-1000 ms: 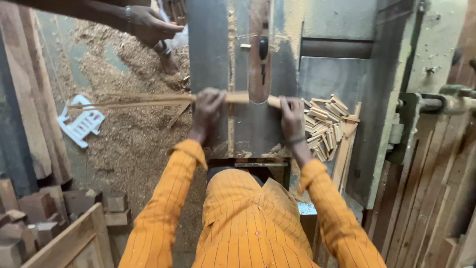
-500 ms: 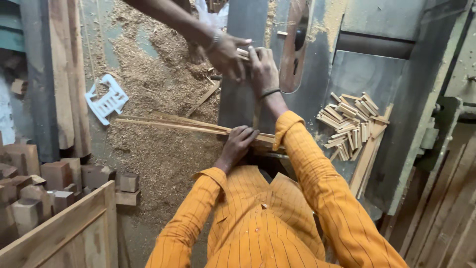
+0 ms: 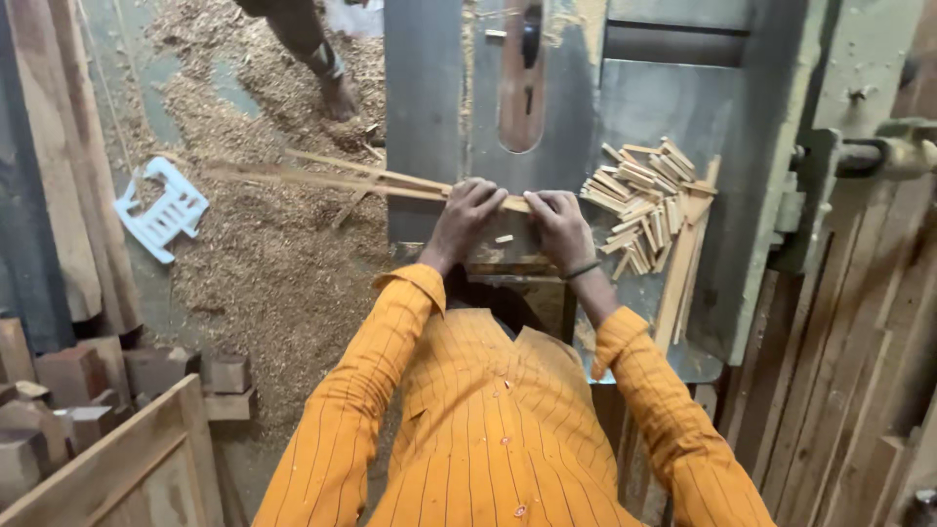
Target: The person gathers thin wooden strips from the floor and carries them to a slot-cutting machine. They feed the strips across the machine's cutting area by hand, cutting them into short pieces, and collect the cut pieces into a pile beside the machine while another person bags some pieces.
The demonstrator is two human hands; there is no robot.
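In the middle of the frame both hands press on a bundle of long thin wooden strips (image 3: pixel 390 182) that lies crosswise on the grey metal worktop (image 3: pixel 420 117) of a table saw. The left hand (image 3: pixel 467 210) is curled over the strips, fingers wrapped on top, and the right hand (image 3: pixel 558 217) lies just beside it, fingers bent down over the same bundle, so both are grasping the strips. The strips look light, dry and springy: their free ends run far out to the left of the frame, past the worktop edge and over the sawdust-covered floor (image 3: pixel 264 263), and would likely sag and whip if held only at one end, so a hold near the middle, where the hands are, seems the steadier one. They are thin enough to snap or splinter under a hard squeeze. Straight above the hands sits the saw's slot plate (image 3: pixel 522 88); whether a blade stands up in it is hard to tell from this angle. To the right a heap of short cut sticks (image 3: pixel 644 200) crowds the worktop close to the right hand, with longer slats (image 3: pixel 683 283) leaning at the near edge. Open room lies to the left, over the floor, where a pale blue plastic piece (image 3: pixel 161 210) lies and another person's bare foot (image 3: pixel 340 96) stands at upper left.
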